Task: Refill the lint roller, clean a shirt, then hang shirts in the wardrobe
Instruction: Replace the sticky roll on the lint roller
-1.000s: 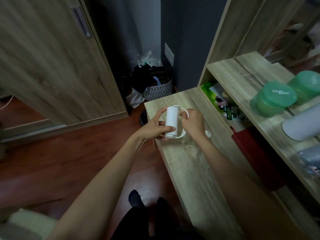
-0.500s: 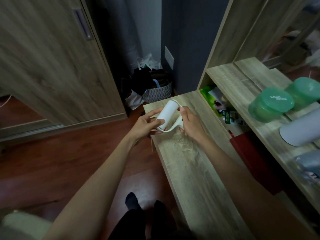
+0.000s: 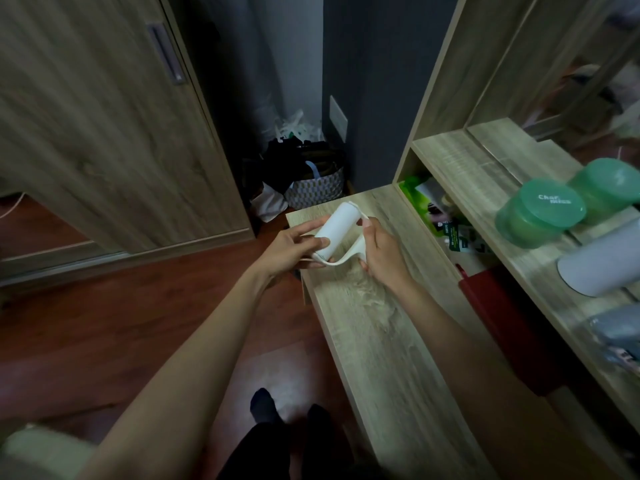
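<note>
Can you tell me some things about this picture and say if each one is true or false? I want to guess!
1. The left hand and the right hand both hold the white lint roller. True.
2. The tubs on the shelf are red. False: they are green.
3. A patterned basket stands on the floor beyond the far end of the bench. True.
4. The lint roller lies on the bench with no hand touching it. False: both hands grip it.
</note>
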The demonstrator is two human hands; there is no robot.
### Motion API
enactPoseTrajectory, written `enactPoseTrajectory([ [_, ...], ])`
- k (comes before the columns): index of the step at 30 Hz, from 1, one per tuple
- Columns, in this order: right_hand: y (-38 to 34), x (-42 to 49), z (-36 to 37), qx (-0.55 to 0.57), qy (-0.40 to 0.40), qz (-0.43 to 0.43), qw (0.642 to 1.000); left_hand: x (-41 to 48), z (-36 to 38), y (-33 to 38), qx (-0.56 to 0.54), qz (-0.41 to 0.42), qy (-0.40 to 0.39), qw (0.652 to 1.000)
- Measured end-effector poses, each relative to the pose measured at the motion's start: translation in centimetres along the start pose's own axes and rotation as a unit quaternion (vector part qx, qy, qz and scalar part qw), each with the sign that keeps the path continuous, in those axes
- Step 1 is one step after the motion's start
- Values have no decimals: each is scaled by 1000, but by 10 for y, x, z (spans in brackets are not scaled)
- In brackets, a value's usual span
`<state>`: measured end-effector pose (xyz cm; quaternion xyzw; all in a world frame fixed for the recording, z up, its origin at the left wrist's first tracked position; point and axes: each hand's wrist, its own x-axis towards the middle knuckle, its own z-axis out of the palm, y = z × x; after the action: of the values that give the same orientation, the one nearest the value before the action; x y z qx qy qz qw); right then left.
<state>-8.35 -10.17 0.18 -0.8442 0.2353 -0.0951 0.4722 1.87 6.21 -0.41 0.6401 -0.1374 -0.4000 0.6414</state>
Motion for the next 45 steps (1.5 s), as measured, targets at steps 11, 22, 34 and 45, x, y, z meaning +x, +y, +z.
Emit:
enactPoseTrajectory([
  [11,2,-8,-7,-162,8,-95,982,0,-2,-6,86,9,-21,996],
  [22,10,-15,-2,-116,-10,-84,990,2,-4,-12,165,65,-30,984],
  [34,11,-16,0,-103,4,-88,991,5,-6,-10,213,77,-46,973],
  [45,8,-12,-3,195,-149,81,966,17,-6,23,171,116,25,978],
])
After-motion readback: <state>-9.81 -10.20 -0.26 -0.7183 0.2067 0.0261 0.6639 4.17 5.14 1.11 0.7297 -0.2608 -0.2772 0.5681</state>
